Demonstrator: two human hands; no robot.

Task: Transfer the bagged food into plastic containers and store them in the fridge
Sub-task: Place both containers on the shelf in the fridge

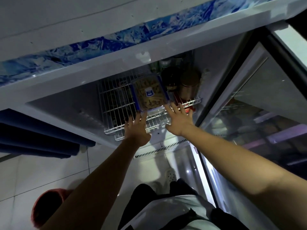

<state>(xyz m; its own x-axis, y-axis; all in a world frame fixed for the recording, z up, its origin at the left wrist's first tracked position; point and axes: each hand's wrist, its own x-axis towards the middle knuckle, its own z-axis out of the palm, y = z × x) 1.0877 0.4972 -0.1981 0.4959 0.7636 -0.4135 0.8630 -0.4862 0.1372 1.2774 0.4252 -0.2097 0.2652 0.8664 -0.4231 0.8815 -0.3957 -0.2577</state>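
Head view, looking down into an open fridge. A clear plastic container with blue side clips and a labelled lid sits on the white wire shelf, just past the shelf's front edge, at about 12 o'clock from both hands. Through the lid shows a pale, stick-shaped filling (its kind cannot be told). The left hand reaches in with fingers straight, fingertips touching or nearly touching the container's near left corner; its grip is wide and holds nothing. The right hand is spread flat, fingers fanned, just at the near right corner, likewise holding nothing. At 1 to 2 o'clock from the container stand two dark round jars, close beside it. The glass door hangs open at 3 o'clock.

The step in hand appears to be seating the container. It is best pushed evenly from both near corners so that it slides straight along the wires, stopping short of the jars; smooth plastic on coated wire should glide readily.
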